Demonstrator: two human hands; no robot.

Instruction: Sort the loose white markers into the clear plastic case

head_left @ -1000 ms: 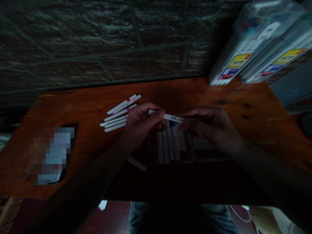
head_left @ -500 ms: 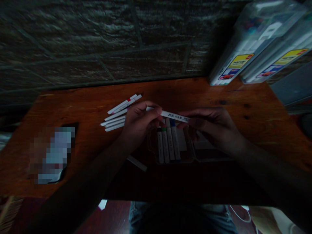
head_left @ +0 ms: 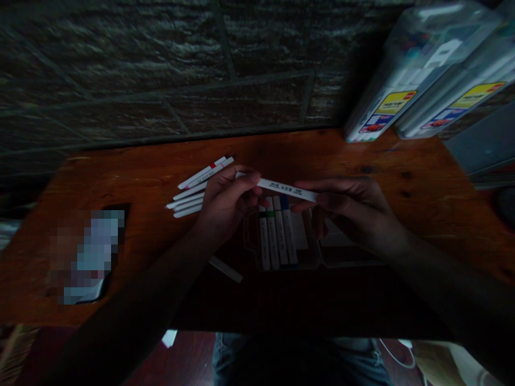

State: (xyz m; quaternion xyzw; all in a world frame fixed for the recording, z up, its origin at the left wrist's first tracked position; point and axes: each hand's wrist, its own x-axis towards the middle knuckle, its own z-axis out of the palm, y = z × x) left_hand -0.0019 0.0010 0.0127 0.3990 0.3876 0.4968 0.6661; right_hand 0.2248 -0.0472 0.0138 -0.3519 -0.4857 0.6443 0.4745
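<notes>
Left hand [head_left: 225,203] and right hand [head_left: 356,206] pinching one white marker [head_left: 308,195], now wider apart, more printed lettering [head_left: 286,188] showing between

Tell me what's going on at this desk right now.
A person holds a white marker between their left hand and right hand, above an open clear case with four markers lying side by side in it. More white markers are fanned out to the left on the wooden table, near a phone. Two tall marker boxes stand at the back right.
</notes>
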